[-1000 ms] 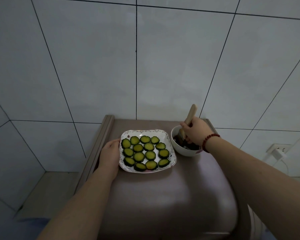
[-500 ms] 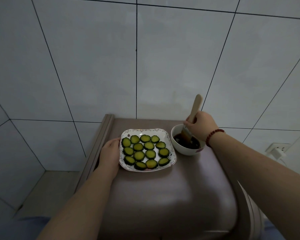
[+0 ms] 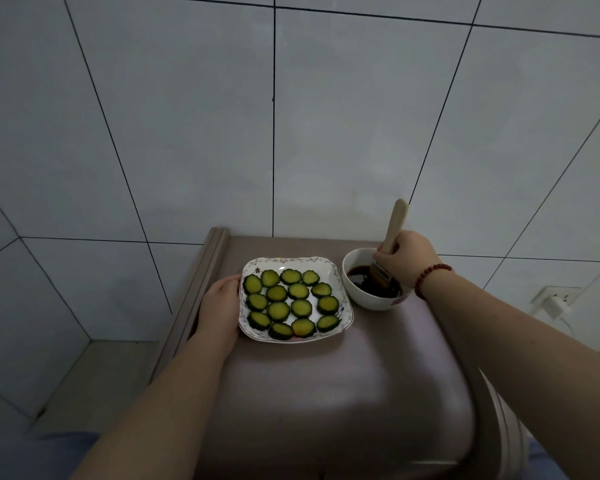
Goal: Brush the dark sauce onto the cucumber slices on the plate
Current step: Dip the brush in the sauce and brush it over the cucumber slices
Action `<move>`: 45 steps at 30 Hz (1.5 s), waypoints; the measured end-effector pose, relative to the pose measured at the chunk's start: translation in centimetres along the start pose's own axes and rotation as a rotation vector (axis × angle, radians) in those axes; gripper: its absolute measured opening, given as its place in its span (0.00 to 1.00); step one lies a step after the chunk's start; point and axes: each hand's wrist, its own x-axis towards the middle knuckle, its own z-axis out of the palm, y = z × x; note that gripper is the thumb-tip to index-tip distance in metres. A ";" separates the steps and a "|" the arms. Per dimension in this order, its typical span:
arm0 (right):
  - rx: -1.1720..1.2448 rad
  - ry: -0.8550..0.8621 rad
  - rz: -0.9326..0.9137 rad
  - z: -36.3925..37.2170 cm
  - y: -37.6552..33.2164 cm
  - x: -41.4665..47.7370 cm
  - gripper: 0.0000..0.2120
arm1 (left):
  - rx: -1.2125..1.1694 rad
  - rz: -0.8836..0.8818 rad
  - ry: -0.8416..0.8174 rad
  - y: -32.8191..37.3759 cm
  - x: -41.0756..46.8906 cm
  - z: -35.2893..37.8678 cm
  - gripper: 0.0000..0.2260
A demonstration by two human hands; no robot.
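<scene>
The plate (image 3: 344, 308) sits mid-bench (image 3: 309, 393) with the cucumber slices (image 3: 290, 299) laid flat in rough rows, and the bowl (image 3: 368, 301) of dark sauce (image 3: 364, 282) stands just beside its right edge, nearly touching. That is the relation that matters — the slices lie to the left of the brush (image 3: 387, 252) and a little nearer the person, so the loaded bristles must lift over the bowl's rim and cross leftward onto the plate.

The right hand (image 3: 407, 259) is the working one, and it is over the bowl. Its fingers (image 3: 385, 252) are wrapped closed around the wooden handle, low down near the metal band. The handle runs up and away from the person, leaning slightly right, with its end well above the hand; the bristle end points down into the sauce. Whether the bristles are fully soaked I cannot tell in this light.

The left hand (image 3: 220, 306) lies against the plate's left rim, fingers curled loosely along the edge and touching it — steadying, I'd say, not lifting. It holds nothing else.

The slices look green and clean, so I judge the brushing has not begun; this is the loading step. A drip on the bench between bowl and plate seems the likely slip.
</scene>
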 end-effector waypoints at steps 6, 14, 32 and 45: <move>0.025 0.012 -0.007 0.2 0.0 -0.1 0.14 | -0.001 -0.003 0.007 -0.2 0.2 0.0 0.20; 0.001 0.010 -0.011 0.3 0.0 0.2 0.12 | 0.004 -0.012 0.001 -0.1 0.3 0.0 0.19; 0.100 0.056 0.022 -0.4 0.4 0.4 0.04 | 0.041 0.022 0.003 -0.6 1.2 -0.3 0.18; 0.022 0.038 0.049 -0.1 0.2 0.1 0.12 | 0.000 0.010 -0.011 -0.4 0.8 -0.2 0.19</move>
